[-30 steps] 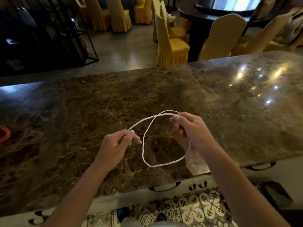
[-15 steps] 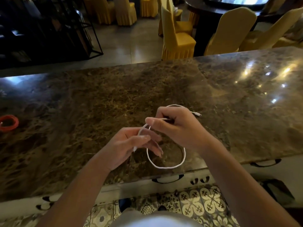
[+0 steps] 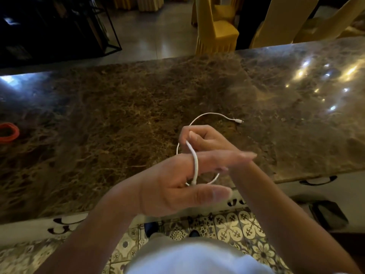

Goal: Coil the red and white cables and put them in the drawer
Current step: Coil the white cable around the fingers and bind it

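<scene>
The white cable (image 3: 195, 165) loops around the outstretched fingers of my left hand (image 3: 177, 186), which is held flat above the counter's near edge. My right hand (image 3: 203, 139), just behind it, pinches the cable between thumb and fingers. The cable's free end with its plug (image 3: 238, 121) lies on the brown marble counter (image 3: 118, 119) beyond my hands. The red cable (image 3: 8, 132) lies coiled at the far left edge of the counter, away from both hands. No open drawer shows.
Dark drawer handles (image 3: 318, 180) show on the white front under the counter edge. Patterned floor tiles (image 3: 227, 228) lie below. Yellow covered chairs (image 3: 217, 30) stand beyond the counter, and a black metal rack (image 3: 59, 26) is at the back left.
My hands came together from apart. The wide white loop shrank and now wraps my left fingers, which have spread flat. The plug end now lies out on the counter.
</scene>
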Available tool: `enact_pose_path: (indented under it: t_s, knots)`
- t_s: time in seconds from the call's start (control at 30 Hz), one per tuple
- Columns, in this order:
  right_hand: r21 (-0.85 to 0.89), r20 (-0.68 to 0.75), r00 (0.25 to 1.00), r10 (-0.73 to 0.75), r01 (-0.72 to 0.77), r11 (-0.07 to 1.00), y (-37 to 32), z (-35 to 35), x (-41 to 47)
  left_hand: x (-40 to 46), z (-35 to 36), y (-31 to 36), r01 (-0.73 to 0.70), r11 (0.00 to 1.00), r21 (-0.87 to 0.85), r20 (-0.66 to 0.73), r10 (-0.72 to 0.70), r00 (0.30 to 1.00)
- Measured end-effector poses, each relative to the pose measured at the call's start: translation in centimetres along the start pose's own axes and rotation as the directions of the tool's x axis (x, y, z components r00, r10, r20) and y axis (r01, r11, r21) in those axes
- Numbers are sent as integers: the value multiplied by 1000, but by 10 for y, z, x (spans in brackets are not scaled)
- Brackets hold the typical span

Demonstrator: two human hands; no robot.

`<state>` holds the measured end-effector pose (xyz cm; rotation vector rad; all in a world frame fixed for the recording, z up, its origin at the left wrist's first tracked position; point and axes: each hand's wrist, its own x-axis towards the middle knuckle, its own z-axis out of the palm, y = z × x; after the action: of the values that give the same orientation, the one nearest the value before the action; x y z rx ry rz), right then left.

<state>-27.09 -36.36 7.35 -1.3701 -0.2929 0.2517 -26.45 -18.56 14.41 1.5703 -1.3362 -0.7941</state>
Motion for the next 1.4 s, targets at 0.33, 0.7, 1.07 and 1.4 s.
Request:
enact_pose_path:
  t_s: [0.33,0.7,1.07,1.4]
  knots:
    - [-197,-135,986,94,-120,973,11,14,-14,-4,-45,-22,10,1000,18,-223,-6,975]
    - [-687,-46,991,123,-121,717,-59,0,-40,-19,-54,-72,342,911,232,-18,-347,938]
    - [-484,140,989,-39,103,869,-51,-12,-3,-4,-19,-61,300,941,159,167,-325,931]
    - [-26,-45,997,56,-57,998,25,-25,-1,-20,-23,-36,13,969,-246,-149,-51,988]
